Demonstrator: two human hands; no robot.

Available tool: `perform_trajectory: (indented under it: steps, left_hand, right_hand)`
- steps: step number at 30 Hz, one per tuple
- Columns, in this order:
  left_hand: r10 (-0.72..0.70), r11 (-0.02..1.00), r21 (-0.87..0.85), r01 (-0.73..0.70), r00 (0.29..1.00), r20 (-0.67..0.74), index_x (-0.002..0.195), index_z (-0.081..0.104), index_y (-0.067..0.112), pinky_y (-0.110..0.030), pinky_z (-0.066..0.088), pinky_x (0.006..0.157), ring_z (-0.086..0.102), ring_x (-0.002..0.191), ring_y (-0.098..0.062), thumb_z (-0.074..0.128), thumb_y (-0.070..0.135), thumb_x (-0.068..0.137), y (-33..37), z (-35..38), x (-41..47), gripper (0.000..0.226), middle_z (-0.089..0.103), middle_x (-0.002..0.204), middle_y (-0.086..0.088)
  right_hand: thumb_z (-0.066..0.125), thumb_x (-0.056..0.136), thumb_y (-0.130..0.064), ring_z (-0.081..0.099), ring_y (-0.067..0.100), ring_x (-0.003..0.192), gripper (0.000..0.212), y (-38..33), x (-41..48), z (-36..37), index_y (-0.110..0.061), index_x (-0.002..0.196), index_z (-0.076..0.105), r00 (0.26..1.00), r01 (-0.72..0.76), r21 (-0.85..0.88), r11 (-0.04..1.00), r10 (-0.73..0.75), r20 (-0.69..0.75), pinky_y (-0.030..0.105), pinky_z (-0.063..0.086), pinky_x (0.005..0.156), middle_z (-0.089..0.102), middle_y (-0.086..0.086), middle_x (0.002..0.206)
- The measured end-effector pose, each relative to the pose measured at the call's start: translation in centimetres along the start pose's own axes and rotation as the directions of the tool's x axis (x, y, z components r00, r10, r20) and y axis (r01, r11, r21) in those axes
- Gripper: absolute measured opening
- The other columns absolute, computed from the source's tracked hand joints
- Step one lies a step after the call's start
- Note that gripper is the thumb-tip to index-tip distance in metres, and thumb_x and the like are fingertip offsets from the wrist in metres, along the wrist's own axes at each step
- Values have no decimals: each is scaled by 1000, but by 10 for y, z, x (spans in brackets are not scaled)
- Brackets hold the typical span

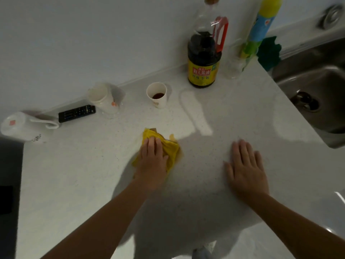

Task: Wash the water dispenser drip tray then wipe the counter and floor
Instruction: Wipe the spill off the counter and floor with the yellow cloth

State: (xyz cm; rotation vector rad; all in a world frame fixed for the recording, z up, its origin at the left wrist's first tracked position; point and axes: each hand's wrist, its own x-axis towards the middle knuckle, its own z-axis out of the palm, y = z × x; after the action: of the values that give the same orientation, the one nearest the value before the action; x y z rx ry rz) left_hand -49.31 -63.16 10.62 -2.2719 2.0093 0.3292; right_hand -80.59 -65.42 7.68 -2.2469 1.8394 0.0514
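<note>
My left hand presses flat on a crumpled yellow cloth in the middle of the white speckled counter. The cloth sticks out beyond the fingers toward the wall and to the right, and a brownish stain shows at its right edge. Flat on the bare counter to the right lies my right hand, fingers spread, holding nothing. No drip tray is in view.
Along the wall stand a paper cup with dark liquid, a soy sauce bottle, a spray bottle, a white mug, a black remote and a white kettle. A steel sink lies at the right, with a green cloth on its rim.
</note>
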Motion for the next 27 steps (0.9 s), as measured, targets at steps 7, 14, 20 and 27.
perform_trajectory:
  steps: [7, 14, 20, 27]
  left_hand:
    - [654, 740, 132, -659, 751, 90, 166, 10, 15, -49, 10, 130, 4, 161, -28, 19, 54, 108, -17, 6, 52, 71, 10, 175, -8]
    - [738, 643, 141, -753, 658, 150, 166, 12, 15, -50, 10, 130, 6, 161, -30, 29, 66, 104, -17, 15, -4, 82, 11, 174, -9]
    - [286, 957, 26, -287, 957, 55, 166, 12, 12, -46, 9, 129, 9, 161, -29, 31, 74, 98, -29, 33, -79, 94, 7, 175, -10]
    - [-274, 957, -106, 271, 962, -12, 159, 25, -5, -60, 24, 124, 26, 152, -48, 10, 75, 96, -47, 13, -61, 103, 24, 165, -31]
  right_hand:
    - [11, 107, -55, -9, 27, 161, 74, 2, 2, 5, -15, 166, -8, 1000, -2, -12, 1000, 2, 3, 51, 5, 130, -8, 12, 174]
    - [10, 105, -55, -4, 28, 161, 75, 0, -1, -1, -13, 166, -2, 1000, -6, 3, 1000, 6, 5, 52, 8, 130, -3, 13, 174]
    - [10, 106, -57, -8, 25, 161, 74, 2, -3, -1, -15, 166, -6, 1000, 0, 30, 1000, 0, -3, 52, 9, 130, -5, 11, 174]
    - [14, 107, -56, -9, 22, 161, 74, 5, -2, 3, -17, 166, -5, 1000, 1, 29, 1000, 0, -28, 51, 8, 130, -3, 10, 175]
